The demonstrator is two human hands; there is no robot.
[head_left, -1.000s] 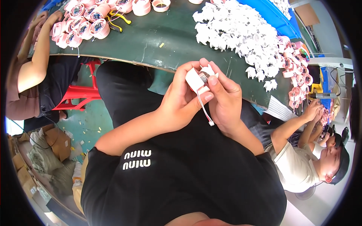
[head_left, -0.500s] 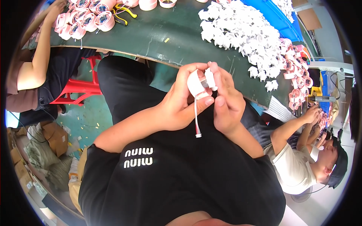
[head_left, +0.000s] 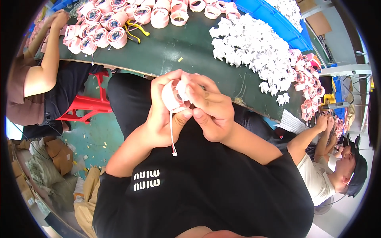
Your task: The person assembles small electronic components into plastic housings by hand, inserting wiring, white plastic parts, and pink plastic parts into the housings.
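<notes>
In front of my chest, my left hand [head_left: 154,115] is wrapped round a pale pink ring-shaped housing [head_left: 169,98]. A thin cable [head_left: 172,133] with a small white connector hangs from the housing's lower side. My right hand [head_left: 217,113] pinches a small white plastic piece [head_left: 183,90] against the open side of the ring, the fingers covering most of it. Both thumbs lie close together below the housing. Whether the white piece sits inside the ring or only against its rim, I cannot tell.
On the green table [head_left: 158,55] lie a heap of white plastic pieces [head_left: 250,43], pink housings [head_left: 107,23] and yellow-handled pliers [head_left: 137,31]. A blue bin [head_left: 278,23] stands behind the heap. Co-workers sit on both sides, near a red stool [head_left: 85,105] at left.
Both hands have moved left in the picture with the housing. The white piece, held apart at the ring's opening before, is now up against it. More of the tabletop shows.
</notes>
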